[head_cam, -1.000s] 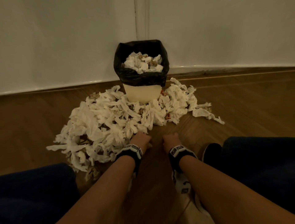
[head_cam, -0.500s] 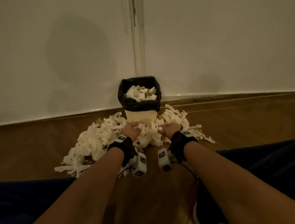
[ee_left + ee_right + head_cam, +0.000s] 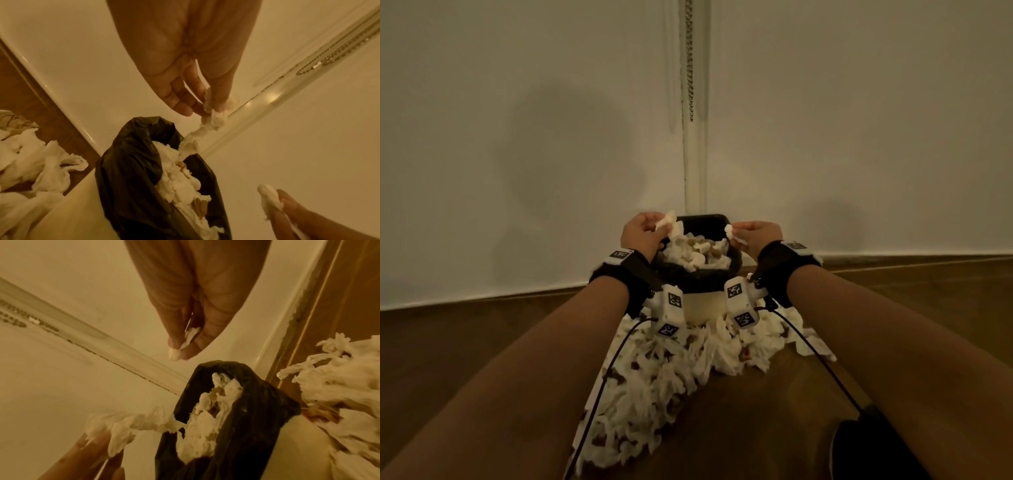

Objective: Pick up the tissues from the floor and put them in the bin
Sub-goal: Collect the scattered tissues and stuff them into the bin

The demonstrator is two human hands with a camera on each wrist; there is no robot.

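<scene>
A cream bin (image 3: 700, 308) lined with a black bag (image 3: 131, 170) stands against the wall, heaped with white tissues (image 3: 695, 251). My left hand (image 3: 642, 233) hovers over the bin's left rim and pinches a white tissue (image 3: 213, 116) whose tail hangs down into the bag. My right hand (image 3: 753, 234) is over the right rim, pinching a small tissue wad (image 3: 188, 340) between thumb and fingertips. A big pile of crumpled tissues (image 3: 654, 387) lies on the wooden floor in front of the bin.
White walls meet in a corner behind the bin, with a bead chain (image 3: 690, 61) hanging there. Wooden floor (image 3: 465, 342) spreads left and right. A dark shoe (image 3: 859, 445) sits at the lower right, and cables run from my wrist cameras.
Both hands rose from the floor pile to above the bin's rim, each carrying a tissue. My head view tilted up toward the wall.
</scene>
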